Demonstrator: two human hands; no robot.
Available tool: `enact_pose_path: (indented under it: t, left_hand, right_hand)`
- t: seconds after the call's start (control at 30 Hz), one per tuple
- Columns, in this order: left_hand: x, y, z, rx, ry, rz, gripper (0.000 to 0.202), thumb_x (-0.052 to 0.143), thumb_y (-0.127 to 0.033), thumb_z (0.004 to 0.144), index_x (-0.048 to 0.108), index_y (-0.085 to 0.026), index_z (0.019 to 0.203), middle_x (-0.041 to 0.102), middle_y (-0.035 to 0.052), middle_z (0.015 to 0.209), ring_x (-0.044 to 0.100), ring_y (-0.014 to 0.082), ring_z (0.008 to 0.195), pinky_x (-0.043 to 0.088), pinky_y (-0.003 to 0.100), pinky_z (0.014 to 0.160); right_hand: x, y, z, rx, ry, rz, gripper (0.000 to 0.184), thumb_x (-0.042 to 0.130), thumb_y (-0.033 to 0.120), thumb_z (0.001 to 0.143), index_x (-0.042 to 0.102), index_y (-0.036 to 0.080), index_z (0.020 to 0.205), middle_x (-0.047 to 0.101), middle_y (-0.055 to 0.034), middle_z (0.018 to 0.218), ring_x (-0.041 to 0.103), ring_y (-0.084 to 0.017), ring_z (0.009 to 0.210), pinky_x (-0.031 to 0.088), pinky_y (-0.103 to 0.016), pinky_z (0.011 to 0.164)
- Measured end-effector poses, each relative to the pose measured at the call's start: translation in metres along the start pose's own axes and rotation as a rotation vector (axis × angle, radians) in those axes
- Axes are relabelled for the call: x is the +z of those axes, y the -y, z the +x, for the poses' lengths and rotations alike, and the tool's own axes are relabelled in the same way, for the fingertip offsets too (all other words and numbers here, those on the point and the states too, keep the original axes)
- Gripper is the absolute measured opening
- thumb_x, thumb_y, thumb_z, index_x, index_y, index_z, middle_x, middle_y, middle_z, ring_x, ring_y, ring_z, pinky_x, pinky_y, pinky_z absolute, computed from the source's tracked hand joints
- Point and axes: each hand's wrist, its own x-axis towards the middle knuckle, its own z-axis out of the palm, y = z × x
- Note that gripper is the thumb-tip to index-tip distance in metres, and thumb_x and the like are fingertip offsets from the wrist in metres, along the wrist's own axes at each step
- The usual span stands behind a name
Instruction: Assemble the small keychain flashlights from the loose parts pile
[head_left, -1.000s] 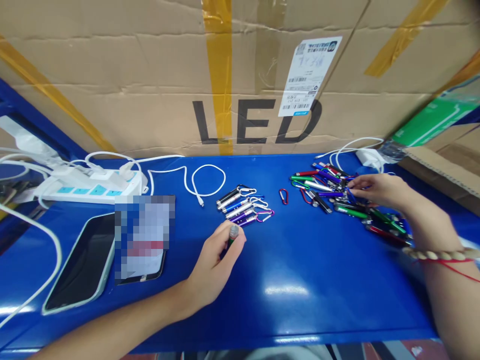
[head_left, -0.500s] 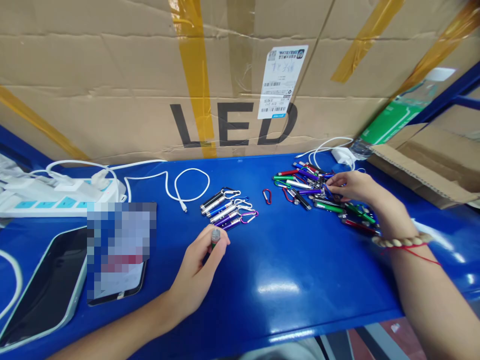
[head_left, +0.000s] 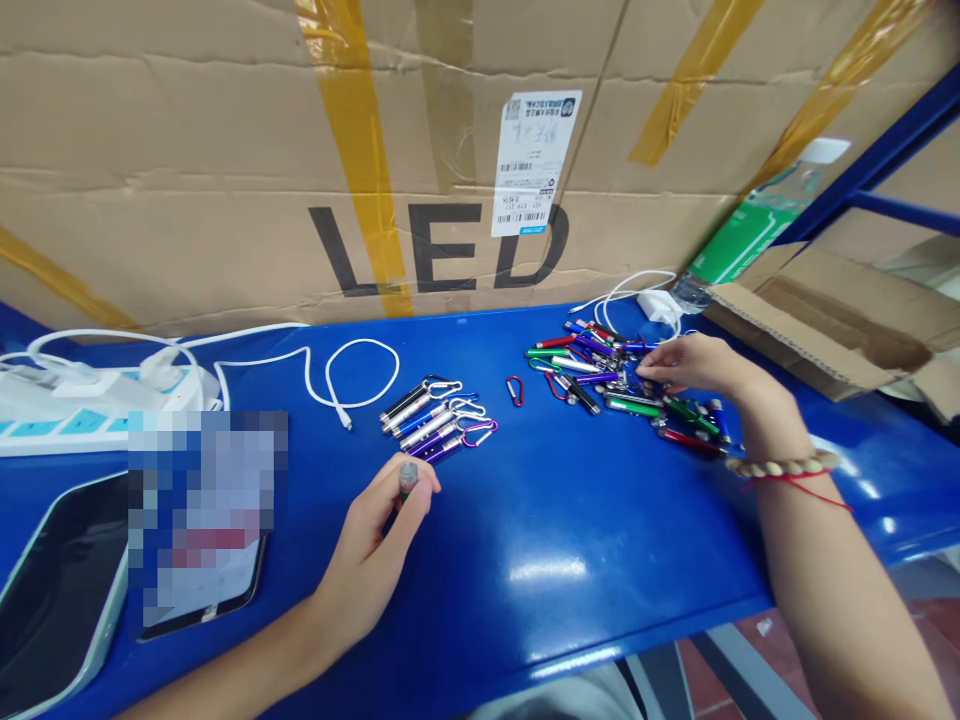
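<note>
A: "Pointing which way?"
B: "Clamped in L hand point(head_left: 382, 535), green tube point(head_left: 408, 476): metal end up, long axis steep, lower part hidden in grip."
A: "And R hand point(head_left: 690, 362)?"
B: "Tips close together at near R edge of mixed pile point(head_left: 598, 379); can't tell if pinching anything."
A: "Surface, room?"
B: "Glossy blue tabletop point(head_left: 547, 490) w/ glare spots. Behind, big cardboard box point(head_left: 225, 150) marked LED; at R, bottle point(head_left: 742, 245) & open carton point(head_left: 810, 335). Far L, power strip point(head_left: 75, 432)."
A: "Counts?"
B: "In L hand, 1 tube. Just beyond, in a row, approx. 6 tubes point(head_left: 429, 440) w/ carabiners point(head_left: 486, 437): 1 blk, 2 silver, 1 blue, 2 purple. Betw. row & pile, 1 loose red carabiner point(head_left: 520, 391). On L, 2 phones point(head_left: 64, 580) side by side, 1 w/ pixelated screen. In pile, too jumbled for exact no."
</note>
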Motion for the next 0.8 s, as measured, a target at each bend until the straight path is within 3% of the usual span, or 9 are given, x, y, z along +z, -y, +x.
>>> enact_pose_path:
  t: [0.13, 0.37, 0.8]
  left_hand:
    - [0.0, 0.001, 0.0, 0.003, 0.002, 0.008, 0.026, 0.037, -0.033, 0.093, 0.052, -0.019, 0.077, 0.043, -0.0009, 0.071, 0.038, 0.0127, 0.06, 0.032, 0.025, 0.056]
    - [0.0, 0.001, 0.001, 0.006, 0.001, 0.009, 0.024, 0.037, -0.031, 0.093, 0.051, -0.019, 0.078, 0.044, -0.0005, 0.072, 0.04, 0.0132, 0.062, 0.033, 0.025, 0.058]
    - [0.001, 0.001, 0.0, 0.001, 0.01, -0.002, 0.025, 0.035, -0.03, 0.094, 0.049, -0.018, 0.077, 0.045, -0.0008, 0.076, 0.04, 0.012, 0.065, 0.033, 0.024, 0.061]
  right_hand:
    - [-0.01, -0.013, -0.003, -0.046, -0.011, 0.065, 0.026, 0.064, 0.039, 0.073, 0.066, 0.016, 0.086, 0.067, -0.0039, 0.081, 0.062, -0.016, 0.072, 0.053, -0.024, 0.059]
    - [-0.01, -0.016, -0.005, -0.164, 0.121, 0.089, 0.03, 0.07, 0.044, 0.058, 0.07, 0.019, 0.072, 0.069, -0.002, 0.07, 0.06, -0.016, 0.069, 0.048, -0.022, 0.056]
    - [-0.005, -0.004, -0.006, -0.157, 0.057, 0.058, 0.031, 0.073, 0.034, 0.057, 0.07, 0.015, 0.081, 0.069, -0.0059, 0.073, 0.061, -0.018, 0.068, 0.05, -0.022, 0.049]
